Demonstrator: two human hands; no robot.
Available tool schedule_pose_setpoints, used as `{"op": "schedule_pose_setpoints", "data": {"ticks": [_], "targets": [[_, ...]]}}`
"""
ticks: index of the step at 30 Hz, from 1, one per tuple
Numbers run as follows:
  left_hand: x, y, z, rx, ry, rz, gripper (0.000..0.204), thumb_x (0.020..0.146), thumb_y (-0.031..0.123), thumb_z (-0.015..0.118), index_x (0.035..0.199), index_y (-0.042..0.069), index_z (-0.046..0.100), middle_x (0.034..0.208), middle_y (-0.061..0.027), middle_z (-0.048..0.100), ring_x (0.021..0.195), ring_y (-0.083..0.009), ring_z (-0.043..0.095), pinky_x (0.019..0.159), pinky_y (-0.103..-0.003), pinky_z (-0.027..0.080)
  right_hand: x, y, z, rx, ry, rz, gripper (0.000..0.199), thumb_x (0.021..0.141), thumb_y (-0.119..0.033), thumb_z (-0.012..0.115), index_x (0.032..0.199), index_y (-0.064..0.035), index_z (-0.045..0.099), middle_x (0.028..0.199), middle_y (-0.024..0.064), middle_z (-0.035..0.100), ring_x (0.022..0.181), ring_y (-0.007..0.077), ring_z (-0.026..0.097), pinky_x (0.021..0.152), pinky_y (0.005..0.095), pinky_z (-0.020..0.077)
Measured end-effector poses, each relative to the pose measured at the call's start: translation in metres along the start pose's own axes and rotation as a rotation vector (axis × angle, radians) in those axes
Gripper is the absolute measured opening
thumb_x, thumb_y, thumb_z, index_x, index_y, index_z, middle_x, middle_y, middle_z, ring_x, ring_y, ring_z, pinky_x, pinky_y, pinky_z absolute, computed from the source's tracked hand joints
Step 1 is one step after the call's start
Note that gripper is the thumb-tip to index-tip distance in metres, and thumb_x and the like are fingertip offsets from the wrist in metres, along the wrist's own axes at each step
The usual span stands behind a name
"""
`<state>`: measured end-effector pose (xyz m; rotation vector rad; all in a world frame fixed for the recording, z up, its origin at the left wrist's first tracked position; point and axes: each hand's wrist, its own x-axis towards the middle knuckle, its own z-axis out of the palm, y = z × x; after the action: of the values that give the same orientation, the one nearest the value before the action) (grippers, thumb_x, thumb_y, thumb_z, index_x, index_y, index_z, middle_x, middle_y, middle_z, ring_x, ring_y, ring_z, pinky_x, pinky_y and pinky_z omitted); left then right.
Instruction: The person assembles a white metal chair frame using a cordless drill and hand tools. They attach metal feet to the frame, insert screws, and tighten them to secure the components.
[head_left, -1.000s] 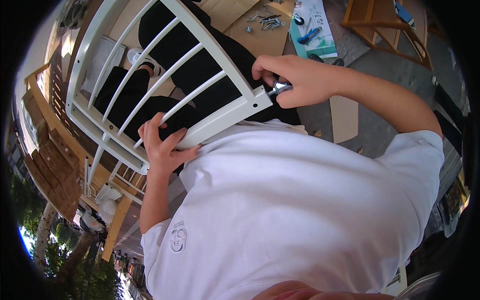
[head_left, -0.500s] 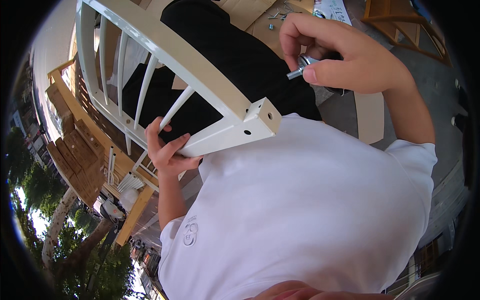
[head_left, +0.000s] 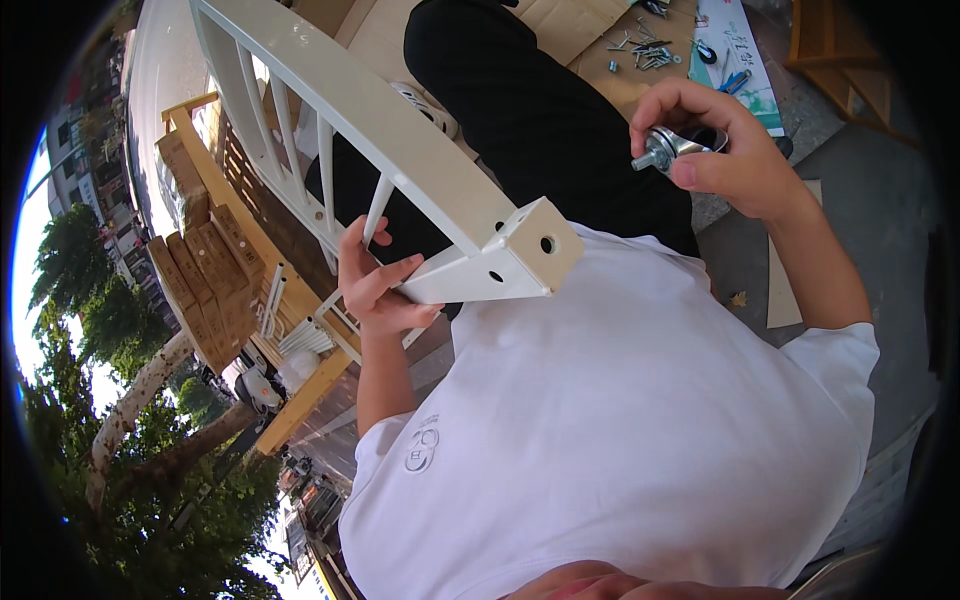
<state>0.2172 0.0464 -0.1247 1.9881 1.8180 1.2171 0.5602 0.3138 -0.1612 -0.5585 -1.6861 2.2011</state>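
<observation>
My left hand (head_left: 378, 285) grips the lower rail of a white metal frame (head_left: 400, 140) with slim bars, its fingers wrapped around the rail by the last bar. The frame leans across my lap, and its squared end piece, with round holes in its faces, rests against my shirt. Over on the right, my right hand (head_left: 740, 160) is closed on a chrome caster wheel (head_left: 690, 143) with a threaded stem. The stem points left toward the frame's end, well apart from the holes. My palm and fingers hide part of the wheel.
Loose bolts (head_left: 655, 55) lie on cardboard (head_left: 605, 80) beyond my knee, beside a printed sheet (head_left: 735, 40) with a blue tool (head_left: 737, 80) on it. A wooden piece of furniture (head_left: 850, 65) stands far right. Stacked cardboard boxes (head_left: 215, 285) are at the left.
The caster has turned in my right hand, so its stem and chrome body face me more. Frame and hands sit farther right in the picture as the view shifts; the left hand keeps its grip.
</observation>
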Motion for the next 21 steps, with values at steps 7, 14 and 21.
{"op": "schedule_pose_setpoints", "data": {"ticks": [7, 14, 21], "targets": [[-0.004, 0.000, -0.001, 0.005, -0.015, -0.005, 0.056, 0.053, 0.048, 0.088, 0.084, 0.002, 0.080, 0.122, -0.0322, 0.062, 0.101, -0.0361, 0.064, 0.074, -0.038, 0.049, -0.001, -0.032, 0.011, 0.055, -0.064, -0.022, 0.048, 0.081, -0.032, 0.081, 0.114, -0.0057, 0.057, 0.103, 0.0099, 0.066, 0.091, 0.0135, 0.065, 0.079, 0.0285, 0.0509], [0.003, 0.003, -0.001, 0.052, -0.048, 0.000, 0.055, 0.049, 0.045, 0.089, 0.083, 0.003, 0.079, 0.119, -0.0310, 0.063, 0.099, -0.0361, 0.064, 0.072, -0.038, 0.049, 0.017, -0.051, 0.023, -0.205, -0.185, -0.574, 0.052, 0.072, -0.006, 0.084, 0.117, -0.0059, 0.058, 0.104, 0.0152, 0.067, 0.089, 0.0212, 0.068, 0.071, 0.0316, 0.0513], [0.007, 0.008, 0.003, 0.073, -0.056, -0.003, 0.053, 0.047, 0.043, 0.089, 0.083, 0.005, 0.080, 0.116, -0.0288, 0.063, 0.096, -0.0346, 0.063, 0.070, -0.036, 0.048, 0.016, -0.060, 0.022, -0.279, -0.249, -0.570, 0.057, 0.070, -0.001, 0.085, 0.121, -0.0064, 0.060, 0.105, 0.0176, 0.067, 0.091, 0.0228, 0.067, 0.072, 0.0317, 0.0505]]}}
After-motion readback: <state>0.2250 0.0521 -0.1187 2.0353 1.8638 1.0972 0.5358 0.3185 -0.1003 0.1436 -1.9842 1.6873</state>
